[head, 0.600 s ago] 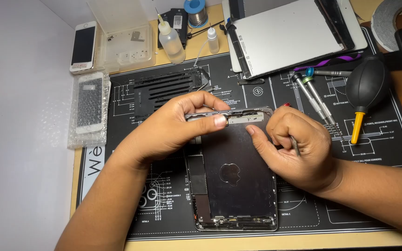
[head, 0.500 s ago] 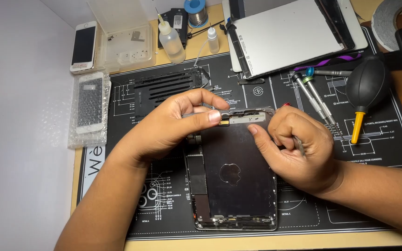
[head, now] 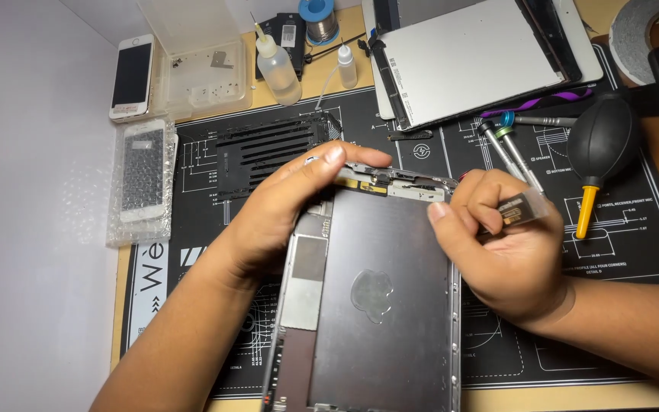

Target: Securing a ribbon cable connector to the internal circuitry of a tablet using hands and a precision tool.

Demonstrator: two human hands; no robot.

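Opened tablet shell (head: pixel 375 297) lies face-up on the black repair mat (head: pixel 634 252), in the middle of the tabletop, bare metal inside showing. Left hand (head: pixel 284 206) is curled over the shell's top-left corner, fingertips pressing on the top edge strip (head: pixel 394 183) where small connectors and a bit of yellow tape sit. Right hand (head: pixel 509 244) rests against the top-right corner, thumb on the rim, fingers closed around a small flat tool (head: pixel 524 207); what kind of tool can't be told from this view. Judgement on handling: the shell is thin sheet metal, light, stiff enough along the rim but likely to flex in the middle; edges look sharp, and the parts along the top edge look fragile. Best held by the side rails, not by the top strip or the flat panel. Smooth metal, so probably slippery on bare fingers. Around it: detached screen panel (head: pixel 474 61) top right, black dust blower (head: pixel 600 145) with yellow nozzle at right, two screwdrivers (head: pixel 509 149) just beside it, a squeeze bottle (head: pixel 276 65) and a clear parts box (head: pixel 192 57) at the top, a phone (head: pixel 131 76) at top left, another phone in bubble wrap (head: pixel 143 179) below it.
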